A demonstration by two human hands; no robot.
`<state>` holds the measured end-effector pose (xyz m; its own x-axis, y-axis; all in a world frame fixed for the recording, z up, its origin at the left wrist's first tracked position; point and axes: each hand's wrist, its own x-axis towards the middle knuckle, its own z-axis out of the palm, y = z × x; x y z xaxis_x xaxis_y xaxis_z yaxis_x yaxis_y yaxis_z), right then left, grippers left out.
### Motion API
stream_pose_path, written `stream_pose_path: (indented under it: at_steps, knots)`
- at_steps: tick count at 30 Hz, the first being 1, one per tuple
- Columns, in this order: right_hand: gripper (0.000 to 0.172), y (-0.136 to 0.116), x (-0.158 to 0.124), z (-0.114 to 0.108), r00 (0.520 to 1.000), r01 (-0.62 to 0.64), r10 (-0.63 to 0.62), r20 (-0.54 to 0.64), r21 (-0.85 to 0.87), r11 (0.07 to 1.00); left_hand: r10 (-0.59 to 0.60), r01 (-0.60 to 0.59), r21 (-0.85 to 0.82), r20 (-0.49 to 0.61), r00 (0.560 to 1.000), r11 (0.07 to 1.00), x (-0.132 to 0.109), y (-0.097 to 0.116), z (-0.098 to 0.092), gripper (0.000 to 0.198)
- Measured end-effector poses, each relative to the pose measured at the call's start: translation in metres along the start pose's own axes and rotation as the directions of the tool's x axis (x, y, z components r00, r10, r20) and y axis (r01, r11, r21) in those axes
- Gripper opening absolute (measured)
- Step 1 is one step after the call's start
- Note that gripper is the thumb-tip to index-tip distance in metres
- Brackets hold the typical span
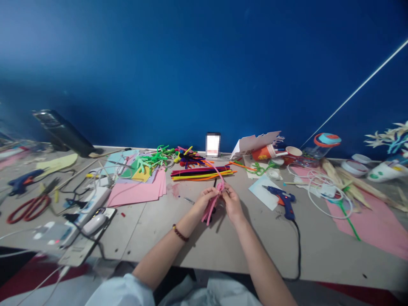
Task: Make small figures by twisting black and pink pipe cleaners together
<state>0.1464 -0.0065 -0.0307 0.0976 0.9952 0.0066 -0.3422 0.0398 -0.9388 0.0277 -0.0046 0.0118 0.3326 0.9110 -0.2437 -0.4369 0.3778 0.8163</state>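
Pink pipe cleaners [211, 208] are pinched between both hands over the middle of the table. They meet in a small twisted knot at the fingertips; one strand rises up and away, and others hang down toward me. My left hand [206, 200] is closed on them from the left, a beaded bracelet [180, 233] on its wrist. From the right, my right hand [231, 203] grips the same pink bundle near the knot. Just beyond lies a bundle of purple, red, yellow and orange pipe cleaners [200, 173]. A small dark object below the hands is partly hidden.
On the right a blue glue gun [283, 199] rests by a pale sheet [263, 191], its cord running off the front edge. Red scissors [30, 208], a power strip [86, 216] and pink paper [135, 193] lie left. A lit phone [213, 145] stands against the wall.
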Motion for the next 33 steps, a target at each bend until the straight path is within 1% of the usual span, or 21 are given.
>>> stream_pose_path:
  at_steps: [3, 9, 13, 15, 19, 22, 25, 30, 33]
  knots:
    - [0.022, 0.000, 0.000, 0.000, 0.997, 0.065, -0.066, -0.048, -0.023, 0.998, 0.002, -0.002, 0.009, 0.007, 1.000, 1.000, 0.000, 0.000, 0.000, 0.029]
    - [0.020, -0.005, -0.001, 0.001, 0.993, 0.100, -0.103, -0.055, -0.064, 0.993, -0.005, 0.004, 0.009, 0.006, 1.000, 1.000, 0.000, 0.000, 0.000, 0.028]
    - [0.017, -0.008, -0.002, 0.002, 0.984, 0.157, -0.167, -0.067, -0.137, 0.978, -0.010, 0.011, 0.030, -0.005, 1.000, 0.999, -0.002, 0.002, 0.002, 0.030]
    - [0.015, -0.009, -0.003, 0.002, 0.982, 0.162, -0.173, -0.070, -0.141, 0.977, 0.000, 0.001, 0.034, -0.009, 1.000, 0.999, -0.003, 0.003, 0.003, 0.030]
    - [0.014, -0.009, -0.004, 0.005, 0.990, 0.122, -0.126, -0.061, -0.063, 0.991, 0.013, -0.013, 0.015, -0.009, 1.000, 1.000, -0.004, 0.005, 0.004, 0.030]
    - [0.020, -0.010, -0.005, 0.006, 1.000, 0.015, -0.013, -0.020, 0.094, 0.995, 0.011, -0.011, -0.002, -0.008, 1.000, 1.000, -0.003, 0.005, 0.004, 0.030]
    - [0.025, -0.016, -0.006, 0.007, 0.996, -0.086, 0.080, 0.038, 0.219, 0.972, 0.017, -0.017, 0.000, 0.002, 1.000, 1.000, -0.003, 0.004, 0.003, 0.031]
    - [0.024, -0.023, -0.009, 0.009, 0.992, -0.126, 0.117, 0.049, 0.294, 0.947, 0.010, -0.011, 0.061, 0.009, 1.000, 0.998, -0.005, 0.005, 0.002, 0.031]
    - [0.024, -0.022, -0.009, 0.010, 0.990, -0.140, 0.126, 0.064, 0.310, 0.940, 0.019, -0.020, 0.056, 0.012, 1.000, 0.998, -0.006, 0.006, 0.002, 0.032]
